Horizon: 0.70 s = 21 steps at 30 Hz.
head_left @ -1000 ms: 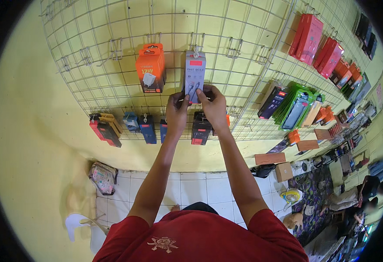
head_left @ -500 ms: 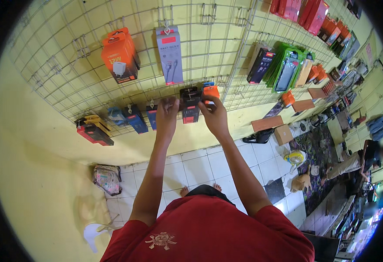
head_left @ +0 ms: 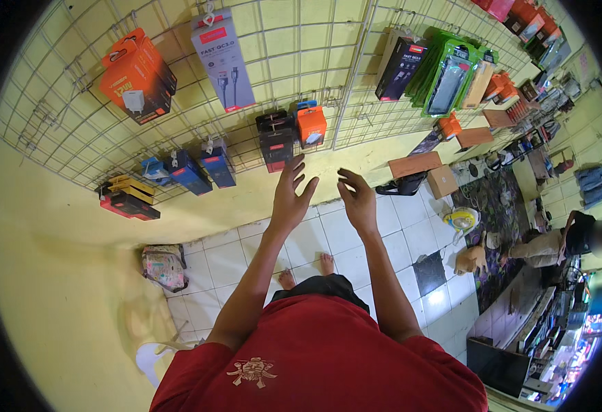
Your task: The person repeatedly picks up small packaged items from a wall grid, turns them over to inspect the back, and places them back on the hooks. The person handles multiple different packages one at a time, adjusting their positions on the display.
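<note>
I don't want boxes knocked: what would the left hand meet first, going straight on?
The left hand would probably meet the small orange box first, though the dark box beside it is close; depth is unclear.

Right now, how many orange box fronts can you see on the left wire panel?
2: the upper-left orange box, beside the lilac box, and the lower-right orange box, beside the black boxes. More may be hidden behind either one.
</note>
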{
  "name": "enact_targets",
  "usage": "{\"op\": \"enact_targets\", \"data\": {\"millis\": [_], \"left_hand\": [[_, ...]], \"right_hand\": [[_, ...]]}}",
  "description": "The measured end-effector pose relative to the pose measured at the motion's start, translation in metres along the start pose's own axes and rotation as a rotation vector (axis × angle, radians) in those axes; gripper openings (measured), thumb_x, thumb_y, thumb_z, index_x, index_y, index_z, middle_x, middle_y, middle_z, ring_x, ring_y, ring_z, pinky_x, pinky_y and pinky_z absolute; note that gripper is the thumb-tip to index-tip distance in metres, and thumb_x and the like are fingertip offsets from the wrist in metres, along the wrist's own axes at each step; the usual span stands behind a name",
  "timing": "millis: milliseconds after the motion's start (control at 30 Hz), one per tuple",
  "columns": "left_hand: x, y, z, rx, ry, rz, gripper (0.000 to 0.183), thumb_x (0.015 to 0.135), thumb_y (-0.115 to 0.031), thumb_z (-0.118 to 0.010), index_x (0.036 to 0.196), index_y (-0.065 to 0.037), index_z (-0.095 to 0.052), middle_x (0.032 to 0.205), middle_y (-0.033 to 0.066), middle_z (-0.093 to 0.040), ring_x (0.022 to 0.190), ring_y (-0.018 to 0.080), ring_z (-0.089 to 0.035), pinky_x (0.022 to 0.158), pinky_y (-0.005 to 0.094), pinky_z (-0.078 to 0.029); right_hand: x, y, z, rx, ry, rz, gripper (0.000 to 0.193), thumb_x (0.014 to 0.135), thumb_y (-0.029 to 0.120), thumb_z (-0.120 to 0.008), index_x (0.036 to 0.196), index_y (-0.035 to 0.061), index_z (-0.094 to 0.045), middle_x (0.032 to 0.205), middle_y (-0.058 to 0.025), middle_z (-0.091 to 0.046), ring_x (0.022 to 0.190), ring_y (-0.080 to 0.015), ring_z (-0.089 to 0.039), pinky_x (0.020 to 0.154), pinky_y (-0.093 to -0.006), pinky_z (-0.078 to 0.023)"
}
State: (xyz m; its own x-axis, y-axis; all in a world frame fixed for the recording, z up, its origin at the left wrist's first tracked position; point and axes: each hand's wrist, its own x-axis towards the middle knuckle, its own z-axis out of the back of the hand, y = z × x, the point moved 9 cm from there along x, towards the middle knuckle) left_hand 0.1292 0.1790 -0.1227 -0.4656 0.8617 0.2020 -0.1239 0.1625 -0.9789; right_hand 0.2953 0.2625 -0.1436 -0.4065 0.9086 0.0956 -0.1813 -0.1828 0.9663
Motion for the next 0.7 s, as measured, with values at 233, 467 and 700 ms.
{"op": "enact_targets", "data": {"millis": [233,467,700], "left_hand": [[0.041,-0.002,-0.017,0.077,-0.072,-0.092,0.079,0.091,-0.005,-0.067,0.156,-0.003,-0.022,0.154,0.0188,-0.035,0.143,0.0312,-0.039,0.115,0.0427,-0.037],[0.032,-0.002,-0.021,0.096,-0.142,-0.093,0.085,0.089,-0.003,-0.068,0.159,-0.008,-0.02,0.156,0.0192,-0.033,0.143,0.0307,-0.037,0.113,0.0426,-0.04],[0.006,-0.043,-0.02,0.162,-0.136,-0.187,0.086,0.085,0.0,-0.069,0.158,-0.011,-0.025,0.154,0.0177,-0.033,0.14,0.0327,-0.039,0.108,0.0418,-0.044]], "right_hand": [[0.084,0.035,-0.029,0.027,0.057,0.238,0.047,0.093,0.004,-0.067,0.138,0.005,-0.056,0.132,-0.0134,-0.059,0.115,-0.0249,-0.064,0.086,-0.0341,-0.057],[0.098,0.037,-0.032,0.025,0.097,0.3,0.041,0.093,0.003,-0.066,0.134,0.0047,-0.059,0.126,-0.0108,-0.058,0.112,-0.0227,-0.064,0.083,-0.0319,-0.057],[0.075,0.054,-0.024,0.061,0.087,0.249,0.034,0.096,0.009,-0.066,0.13,0.0035,-0.062,0.127,-0.0094,-0.058,0.115,-0.0197,-0.06,0.085,-0.0312,-0.054]]}}
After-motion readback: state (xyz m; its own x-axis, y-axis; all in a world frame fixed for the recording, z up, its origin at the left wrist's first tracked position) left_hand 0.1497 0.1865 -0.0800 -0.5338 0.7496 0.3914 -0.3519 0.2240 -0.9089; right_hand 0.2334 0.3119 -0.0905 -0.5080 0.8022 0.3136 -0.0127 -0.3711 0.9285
